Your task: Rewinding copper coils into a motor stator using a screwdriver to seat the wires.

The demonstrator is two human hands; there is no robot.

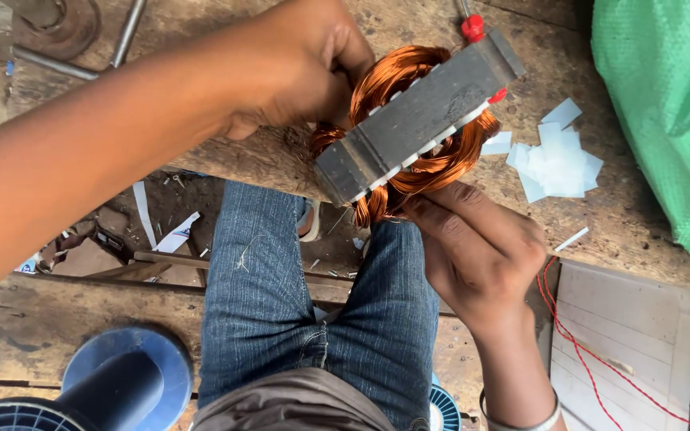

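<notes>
**Inspector:** What are your hands doing?

**Worker:** My left hand [297,68] is gripping the stator [417,120] from its far side, fingers curled tight onto the copper coil [389,76]. My right hand [481,247] is coming up at the stator's near side; its fingertips [429,203] are pressing into the coil loops bulging out below the steel core. So both hands are closed on the stator, none spread wide.

**Inspector:** Where is the stator sitting?

**Worker:** It is resting tilted at the near edge of the bench [648,231], partly overhanging my knee [313,287]. White slot liners are showing along the core's near edge.

**Inspector:** What is lying around it?

**Worker:** Right of the stator, white paper pieces [557,160] are lying in a small heap on the bench. Beyond the stator, a red-tipped part [473,28] is poking out, touching its far corner. Further right of the paper, a green sack [664,112] is covering the bench end. Below the stator and to the right, a thin red wire [576,343] is trailing over a white board [640,335]. Well below the stator, left of my knee, a blue fan part [121,383] is lying on the floor.
</notes>
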